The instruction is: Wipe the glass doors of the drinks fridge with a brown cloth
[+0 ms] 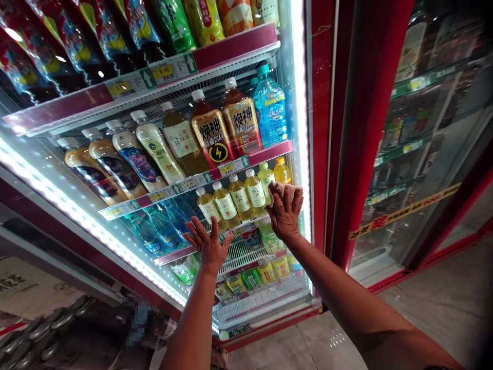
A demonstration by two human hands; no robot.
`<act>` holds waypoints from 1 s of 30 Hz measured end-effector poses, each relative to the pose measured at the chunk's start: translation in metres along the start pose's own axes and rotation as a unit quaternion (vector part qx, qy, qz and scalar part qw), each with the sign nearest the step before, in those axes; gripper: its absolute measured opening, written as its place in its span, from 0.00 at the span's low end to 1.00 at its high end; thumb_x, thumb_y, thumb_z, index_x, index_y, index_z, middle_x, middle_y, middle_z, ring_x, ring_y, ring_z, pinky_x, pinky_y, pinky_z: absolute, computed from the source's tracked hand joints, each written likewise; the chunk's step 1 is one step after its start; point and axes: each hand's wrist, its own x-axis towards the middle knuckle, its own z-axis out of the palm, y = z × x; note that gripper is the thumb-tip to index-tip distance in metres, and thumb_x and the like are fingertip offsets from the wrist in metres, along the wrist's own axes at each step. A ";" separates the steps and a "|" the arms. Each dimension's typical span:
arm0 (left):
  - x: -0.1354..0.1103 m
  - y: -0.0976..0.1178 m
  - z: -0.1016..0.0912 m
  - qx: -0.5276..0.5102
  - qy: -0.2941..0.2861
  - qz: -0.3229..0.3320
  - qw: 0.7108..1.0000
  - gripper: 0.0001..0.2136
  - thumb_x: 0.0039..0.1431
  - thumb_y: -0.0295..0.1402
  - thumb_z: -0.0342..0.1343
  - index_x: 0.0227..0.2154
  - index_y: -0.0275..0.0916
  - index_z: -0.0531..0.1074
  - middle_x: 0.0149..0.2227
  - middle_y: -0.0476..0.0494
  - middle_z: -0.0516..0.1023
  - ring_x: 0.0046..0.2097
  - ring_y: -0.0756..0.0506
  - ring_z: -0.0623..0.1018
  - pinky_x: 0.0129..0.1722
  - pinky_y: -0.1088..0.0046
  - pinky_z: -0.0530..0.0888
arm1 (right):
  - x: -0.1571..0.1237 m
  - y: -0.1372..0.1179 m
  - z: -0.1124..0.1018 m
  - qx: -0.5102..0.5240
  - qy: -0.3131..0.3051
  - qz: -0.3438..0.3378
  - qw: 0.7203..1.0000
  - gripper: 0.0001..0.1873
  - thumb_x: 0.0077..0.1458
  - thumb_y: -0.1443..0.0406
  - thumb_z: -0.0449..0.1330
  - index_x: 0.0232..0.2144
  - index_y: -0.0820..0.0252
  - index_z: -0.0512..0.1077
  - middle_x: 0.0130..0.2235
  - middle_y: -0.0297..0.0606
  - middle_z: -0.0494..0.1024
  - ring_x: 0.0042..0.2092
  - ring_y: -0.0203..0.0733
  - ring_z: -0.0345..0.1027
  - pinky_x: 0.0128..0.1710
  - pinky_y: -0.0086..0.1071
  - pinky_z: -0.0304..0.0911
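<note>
My right hand [285, 212] is closed on a crumpled brownish cloth [288, 191], held against the right end of the shelf of small yellow-green bottles [240, 198] inside an open drinks fridge. The cloth touches the rightmost bottles near the lit side strip [301, 128]. My left hand [208, 242] is raised with fingers spread and empty, palm toward the shelf edge [246, 226] just below those small bottles.
Upper shelves hold tea and energy drink bottles [212, 131] and a blue bottle [270, 109]; cola bottles [77, 46] fill the top row. Blue water bottles [162, 228] lie lower left. The red fridge door [365, 128] stands open on the right. Tiled floor [435, 303] lies below.
</note>
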 end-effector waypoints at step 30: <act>-0.054 -0.041 -0.012 0.016 -0.071 0.035 0.997 0.36 0.60 0.38 0.63 0.69 0.58 0.56 0.76 0.44 0.44 0.75 0.30 0.28 0.66 0.29 0.32 | -0.001 -0.077 0.017 0.002 -0.020 -0.083 0.996 0.41 0.64 0.59 0.58 0.74 0.41 0.47 0.77 0.28 0.28 0.75 0.62 0.15 0.71 0.70 0.27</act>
